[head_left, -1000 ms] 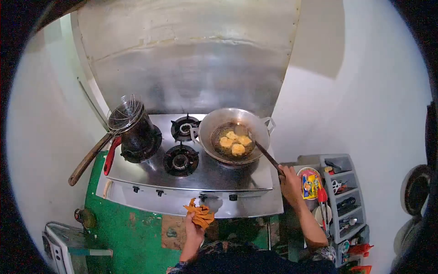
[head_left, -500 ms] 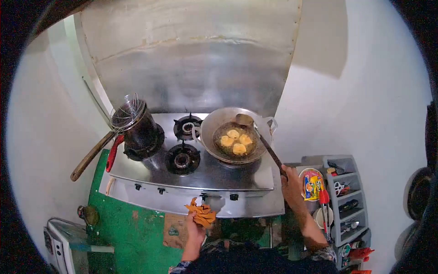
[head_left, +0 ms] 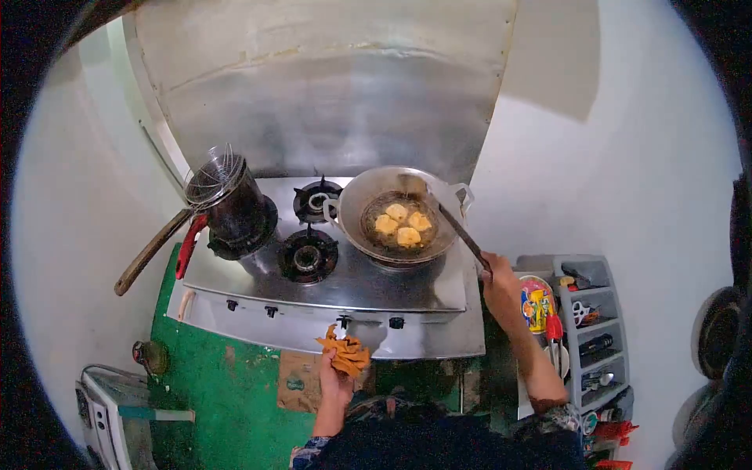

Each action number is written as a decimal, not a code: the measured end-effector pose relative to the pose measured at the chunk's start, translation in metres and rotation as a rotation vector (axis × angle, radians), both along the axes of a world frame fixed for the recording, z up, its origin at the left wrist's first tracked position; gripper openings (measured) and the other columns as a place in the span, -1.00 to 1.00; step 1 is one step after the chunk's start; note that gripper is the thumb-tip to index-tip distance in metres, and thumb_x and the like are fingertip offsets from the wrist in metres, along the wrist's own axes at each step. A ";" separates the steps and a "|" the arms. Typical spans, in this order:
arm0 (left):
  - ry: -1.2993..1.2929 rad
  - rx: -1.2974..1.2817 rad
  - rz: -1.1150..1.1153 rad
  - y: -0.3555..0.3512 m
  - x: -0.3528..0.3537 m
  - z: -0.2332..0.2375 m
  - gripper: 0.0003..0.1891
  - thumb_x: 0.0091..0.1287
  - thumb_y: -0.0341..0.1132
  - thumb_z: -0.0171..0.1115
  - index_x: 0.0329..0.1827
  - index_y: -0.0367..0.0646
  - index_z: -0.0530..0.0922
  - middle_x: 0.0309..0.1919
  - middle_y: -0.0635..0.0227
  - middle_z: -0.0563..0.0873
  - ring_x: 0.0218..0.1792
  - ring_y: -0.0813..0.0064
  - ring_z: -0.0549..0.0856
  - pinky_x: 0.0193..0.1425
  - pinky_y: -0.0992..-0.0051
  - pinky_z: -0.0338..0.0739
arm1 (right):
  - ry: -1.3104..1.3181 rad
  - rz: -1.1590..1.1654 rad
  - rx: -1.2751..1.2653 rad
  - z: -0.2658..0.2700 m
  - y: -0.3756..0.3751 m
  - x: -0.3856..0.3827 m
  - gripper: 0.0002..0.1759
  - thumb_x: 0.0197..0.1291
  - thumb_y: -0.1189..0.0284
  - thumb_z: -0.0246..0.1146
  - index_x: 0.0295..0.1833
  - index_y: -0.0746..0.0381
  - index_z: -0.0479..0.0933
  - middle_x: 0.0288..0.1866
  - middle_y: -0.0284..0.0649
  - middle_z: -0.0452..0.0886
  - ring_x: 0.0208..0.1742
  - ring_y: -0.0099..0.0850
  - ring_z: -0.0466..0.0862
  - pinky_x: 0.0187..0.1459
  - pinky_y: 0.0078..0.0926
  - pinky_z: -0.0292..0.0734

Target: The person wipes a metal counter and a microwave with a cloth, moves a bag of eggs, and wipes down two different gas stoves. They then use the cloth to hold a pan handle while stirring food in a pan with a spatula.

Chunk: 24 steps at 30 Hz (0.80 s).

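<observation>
My right hand (head_left: 500,283) is closed around the dark handle of a spatula (head_left: 464,233), reaching over the wok's right side. The spatula's blade is blurred, low at the back of the oil, behind the fritters. Several pale golden fritters (head_left: 408,236) lie in bubbling oil inside the large metal wok (head_left: 354,205), which sits at the right end of the stove. In front of the stove, my left hand (head_left: 335,385) grips a crumpled orange cloth (head_left: 347,354), apart from the wok.
A dark pot (head_left: 237,207) topped by a wire strainer (head_left: 215,186) stands on the stove's left; handles jut forward. Two bare burners (head_left: 309,257) lie between pot and wok. To the right are a grey utensil rack (head_left: 600,334), red-handled tongs (head_left: 554,329) and a yellow packet (head_left: 536,309).
The view has tilted slightly, so the stove sits higher in the picture. My right hand has shifted a little toward the wok with the spatula. My left hand still holds the cloth.
</observation>
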State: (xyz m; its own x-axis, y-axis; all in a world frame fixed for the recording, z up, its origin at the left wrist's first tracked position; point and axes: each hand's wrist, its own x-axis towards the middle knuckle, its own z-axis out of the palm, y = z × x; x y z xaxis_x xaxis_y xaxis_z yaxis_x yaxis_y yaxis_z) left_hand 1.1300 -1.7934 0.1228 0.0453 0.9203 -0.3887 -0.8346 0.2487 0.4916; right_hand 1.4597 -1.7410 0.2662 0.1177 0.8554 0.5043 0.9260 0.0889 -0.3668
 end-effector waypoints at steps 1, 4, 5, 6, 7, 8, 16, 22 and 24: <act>-0.003 0.004 0.002 0.001 0.002 0.002 -0.52 0.29 -0.17 -0.02 0.30 0.04 0.24 0.01 0.29 0.56 0.03 0.21 0.57 -0.01 0.19 0.58 | -0.013 -0.023 -0.017 0.006 0.006 0.000 -0.63 0.06 0.63 0.10 0.04 0.21 0.38 -0.20 -0.04 0.46 -0.21 0.04 0.54 -0.22 -0.09 0.46; -0.005 -0.025 0.007 -0.004 0.004 0.002 -0.53 0.30 -0.16 -0.04 0.28 0.01 0.28 0.02 0.29 0.56 0.03 0.23 0.57 -0.03 0.20 0.59 | -0.128 -0.040 -0.145 0.011 0.025 0.010 -0.63 0.07 0.59 0.09 0.04 0.14 0.37 -0.23 -0.05 0.46 -0.24 0.03 0.55 -0.27 -0.07 0.46; 0.022 -0.034 -0.028 -0.004 0.002 0.001 -0.53 0.29 -0.13 -0.02 0.25 -0.05 0.30 0.06 0.28 0.55 0.05 0.24 0.57 0.01 0.22 0.56 | -0.128 -0.042 -0.146 0.008 0.032 0.012 -0.63 0.07 0.59 0.09 0.04 0.14 0.37 -0.23 -0.05 0.46 -0.24 0.03 0.55 -0.27 -0.07 0.46; 0.047 -0.040 -0.064 -0.004 0.002 0.001 -0.51 0.28 -0.10 0.01 0.23 -0.11 0.32 0.10 0.28 0.53 0.07 0.25 0.57 0.06 0.24 0.53 | -0.178 -0.038 -0.192 0.004 0.041 0.014 -0.63 0.13 0.54 0.02 0.09 0.09 0.37 -0.20 -0.03 0.45 -0.23 0.03 0.57 -0.27 -0.04 0.47; 0.045 -0.038 -0.064 -0.005 0.002 0.004 -0.51 0.28 -0.10 0.01 0.23 -0.11 0.32 0.10 0.28 0.53 0.07 0.25 0.57 0.06 0.24 0.53 | -0.229 -0.033 -0.237 0.006 0.048 0.013 -0.63 0.20 0.49 -0.05 0.13 0.03 0.37 -0.17 0.00 0.44 -0.21 0.03 0.58 -0.27 -0.02 0.48; 0.050 -0.049 -0.084 -0.006 0.001 0.010 -0.51 0.28 -0.11 0.00 0.23 -0.12 0.31 0.10 0.26 0.52 0.06 0.23 0.58 0.05 0.23 0.54 | -0.231 -0.031 -0.234 0.010 0.054 0.013 -0.63 0.20 0.49 -0.05 0.13 0.03 0.37 -0.17 0.00 0.44 -0.21 0.03 0.58 -0.27 -0.02 0.48; -0.028 0.020 -0.006 -0.005 -0.001 0.000 -0.50 0.30 -0.14 -0.04 0.27 -0.14 0.27 0.12 0.21 0.51 0.11 0.19 0.54 0.17 0.18 0.47 | -0.310 -0.032 -0.213 0.018 0.043 0.009 -0.63 0.16 0.48 0.02 0.11 0.05 0.42 -0.23 0.00 0.43 -0.31 -0.02 0.56 -0.31 -0.06 0.49; -0.024 0.051 -0.018 -0.005 -0.005 0.014 -0.51 0.31 -0.12 -0.04 0.26 -0.15 0.28 0.08 0.24 0.54 0.08 0.22 0.56 0.09 0.24 0.52 | -0.281 -0.059 -0.158 0.008 0.003 0.012 -0.64 0.11 0.52 0.10 0.07 0.12 0.42 -0.25 -0.07 0.45 -0.28 0.00 0.56 -0.32 -0.07 0.47; 0.021 -0.009 -0.015 -0.002 -0.003 0.014 -0.53 0.30 -0.10 -0.03 0.22 -0.13 0.31 0.03 0.29 0.58 -0.02 0.28 0.63 -0.18 0.39 0.62 | -0.238 -0.052 -0.124 0.003 -0.003 0.010 -0.65 0.13 0.51 0.10 0.07 0.12 0.42 -0.25 -0.07 0.45 -0.28 -0.01 0.56 -0.32 -0.08 0.47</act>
